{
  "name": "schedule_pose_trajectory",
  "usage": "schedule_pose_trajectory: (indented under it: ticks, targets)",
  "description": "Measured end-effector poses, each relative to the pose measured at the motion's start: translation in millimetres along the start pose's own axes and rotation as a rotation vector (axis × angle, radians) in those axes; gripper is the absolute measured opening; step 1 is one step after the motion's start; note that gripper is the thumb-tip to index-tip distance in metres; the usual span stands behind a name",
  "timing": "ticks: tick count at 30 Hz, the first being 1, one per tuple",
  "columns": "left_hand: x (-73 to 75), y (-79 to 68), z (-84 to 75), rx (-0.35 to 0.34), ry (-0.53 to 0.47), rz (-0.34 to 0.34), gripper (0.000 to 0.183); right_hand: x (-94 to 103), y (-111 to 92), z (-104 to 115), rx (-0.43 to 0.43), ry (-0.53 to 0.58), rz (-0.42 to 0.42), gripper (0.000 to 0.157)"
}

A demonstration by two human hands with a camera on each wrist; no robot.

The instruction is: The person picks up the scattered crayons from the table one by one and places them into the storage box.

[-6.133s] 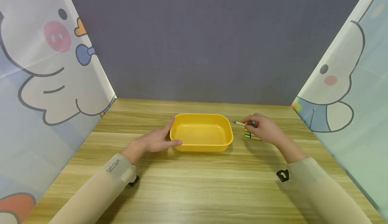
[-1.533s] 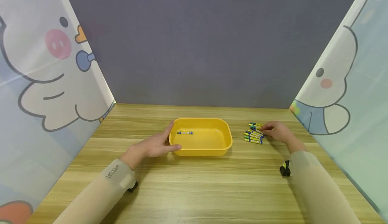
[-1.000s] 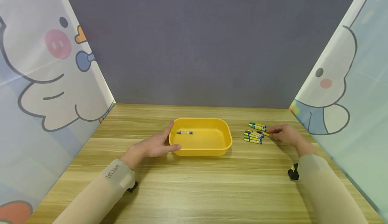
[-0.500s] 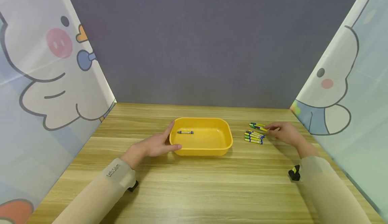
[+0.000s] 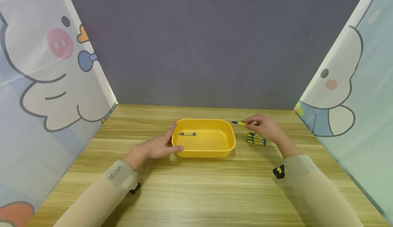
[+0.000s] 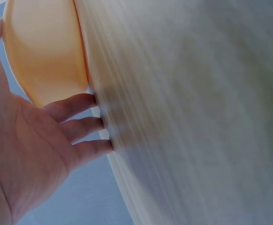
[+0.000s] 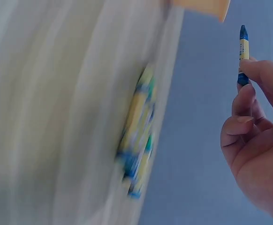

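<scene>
My right hand (image 5: 266, 128) pinches a dark-tipped crayon (image 7: 243, 49) with a yellow wrapper between thumb and fingers. The hand is raised just right of the yellow plastic box (image 5: 204, 154), the crayon's tip pointing left at the box's rim. My left hand (image 5: 159, 146) rests against the box's left end with fingers spread, thumb at the front rim. In the left wrist view several fingertips (image 6: 93, 149) reach the tabletop beside the box. One crayon (image 5: 187, 134) with blue bands lies inside the box, near its left end.
Several crayons (image 5: 256, 140) lie in a pile on the wooden table (image 5: 196, 189), right of the box and partly under my right hand. A grey panel (image 5: 196, 49) rises behind the table, with cartoon-printed sheets (image 5: 334, 117) along both sides.
One crayon has come to lie in the box since the oldest frame. In the last half second my right hand has lifted another from the pile and moved left. My left hand has stayed.
</scene>
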State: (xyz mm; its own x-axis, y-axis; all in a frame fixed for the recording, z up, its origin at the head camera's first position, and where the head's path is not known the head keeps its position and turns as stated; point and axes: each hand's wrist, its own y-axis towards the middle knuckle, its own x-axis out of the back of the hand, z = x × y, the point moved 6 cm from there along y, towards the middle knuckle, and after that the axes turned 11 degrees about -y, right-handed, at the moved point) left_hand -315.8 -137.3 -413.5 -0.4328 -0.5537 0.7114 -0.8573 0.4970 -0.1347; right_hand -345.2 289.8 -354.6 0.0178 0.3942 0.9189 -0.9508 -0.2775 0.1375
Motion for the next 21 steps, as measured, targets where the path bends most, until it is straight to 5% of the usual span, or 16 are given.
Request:
schedule_pose_trajectory:
  ticks: [11,21]
  targets:
    - [-0.1,0.4,-2.0,0.000,0.007,0.008,0.123,-29.0,35.5,87.1,0.092,0.129,0.049,0.024]
    - [0.9,2.2,-0.9,-0.003,0.002,0.008,0.122,-86.4,65.3,142.6,0.174,0.182,0.155,0.022]
